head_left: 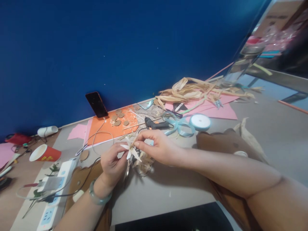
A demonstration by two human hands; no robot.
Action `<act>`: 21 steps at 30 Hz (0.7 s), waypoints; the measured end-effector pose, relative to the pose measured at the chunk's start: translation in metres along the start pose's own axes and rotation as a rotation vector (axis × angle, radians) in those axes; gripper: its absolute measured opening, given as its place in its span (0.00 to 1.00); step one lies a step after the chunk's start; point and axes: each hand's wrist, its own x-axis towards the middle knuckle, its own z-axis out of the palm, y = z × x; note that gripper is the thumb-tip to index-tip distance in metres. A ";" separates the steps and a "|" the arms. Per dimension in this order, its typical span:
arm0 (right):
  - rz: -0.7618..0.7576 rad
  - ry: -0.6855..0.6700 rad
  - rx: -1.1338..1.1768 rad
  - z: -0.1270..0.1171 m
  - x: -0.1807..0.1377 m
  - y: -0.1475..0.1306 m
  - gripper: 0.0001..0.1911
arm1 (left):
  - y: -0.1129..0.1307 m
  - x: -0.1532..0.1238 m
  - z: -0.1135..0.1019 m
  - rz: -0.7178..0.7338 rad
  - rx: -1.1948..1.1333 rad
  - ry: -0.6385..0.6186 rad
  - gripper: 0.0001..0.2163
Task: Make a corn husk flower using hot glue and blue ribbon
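Observation:
Between the fingers of my left hand (113, 162) is a small pale flower (131, 149) with narrow pointed petals, apparently of dried husk. My right hand (156, 147) comes in from the right, thumb and forefinger pinched together at the flower's centre. A thin tan bit shows at those fingertips, too small to name. Just below the hands, a bunch of dried husk pieces (144, 164) lies on the grey table (185, 195). Behind the right hand rests a black glue gun (156, 124), beside loops of light blue ribbon (186, 129).
A ribbon spool (200, 122) and a heap of corn husks (185, 91) lie behind. Wooden discs (117, 123) sit on orange paper (98, 128). A phone (97, 104) leans on the blue wall. At left are a tipped paper cup (45, 154) and a power strip (49, 213).

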 end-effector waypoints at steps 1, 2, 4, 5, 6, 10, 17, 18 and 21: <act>-0.018 0.006 -0.007 0.000 0.000 0.000 0.07 | 0.000 0.000 0.000 0.002 0.003 0.004 0.07; -0.036 0.010 -0.016 0.000 -0.001 0.001 0.07 | 0.000 0.000 0.000 0.005 0.005 0.012 0.07; -0.062 0.010 -0.035 0.001 -0.001 0.001 0.07 | 0.000 0.000 0.001 0.003 0.009 0.024 0.07; -0.071 0.008 -0.043 0.001 -0.001 0.002 0.06 | 0.000 0.000 0.001 -0.004 0.012 0.027 0.07; -0.076 0.008 -0.052 0.001 -0.001 0.002 0.06 | 0.000 0.000 0.001 -0.015 0.014 0.027 0.06; -0.096 0.006 -0.093 0.001 -0.001 0.004 0.07 | 0.001 -0.001 0.001 -0.047 0.006 0.024 0.04; -0.128 0.006 -0.113 0.001 -0.001 0.004 0.09 | -0.001 -0.001 0.002 -0.039 -0.023 0.030 0.05; -0.127 0.006 -0.116 0.001 -0.001 0.005 0.09 | -0.001 -0.001 0.002 -0.046 -0.021 0.029 0.04; -0.124 0.005 -0.121 0.001 -0.001 0.005 0.08 | 0.000 -0.001 0.001 -0.076 -0.006 0.020 0.03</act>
